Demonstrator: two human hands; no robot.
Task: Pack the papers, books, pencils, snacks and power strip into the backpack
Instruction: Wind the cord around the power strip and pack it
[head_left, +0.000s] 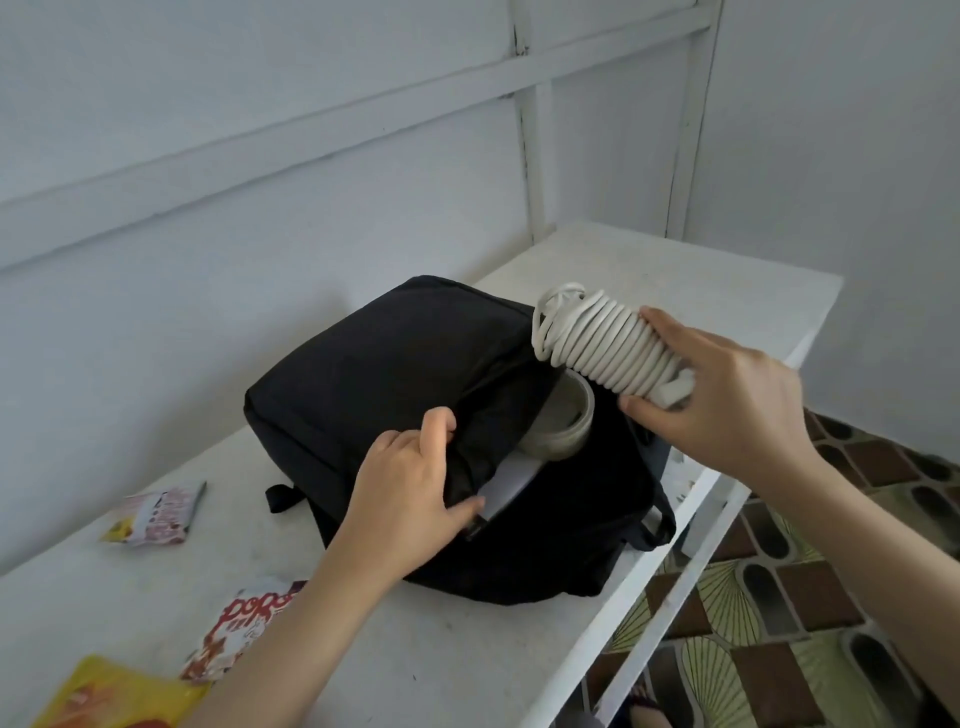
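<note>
A black backpack lies flat on the white table, its zipper mouth facing right. My left hand grips the upper flap of the opening and holds it up. My right hand holds the white power strip, its cord wound tightly around it, just above the mouth of the bag. Inside the opening I see white papers and a roll of tape. Three snack packets lie on the table to the left: a pale one, a red and white one and a yellow one.
The table's right edge runs close beside the backpack, with a patterned tiled floor below. A grey wall with white battens stands directly behind the table.
</note>
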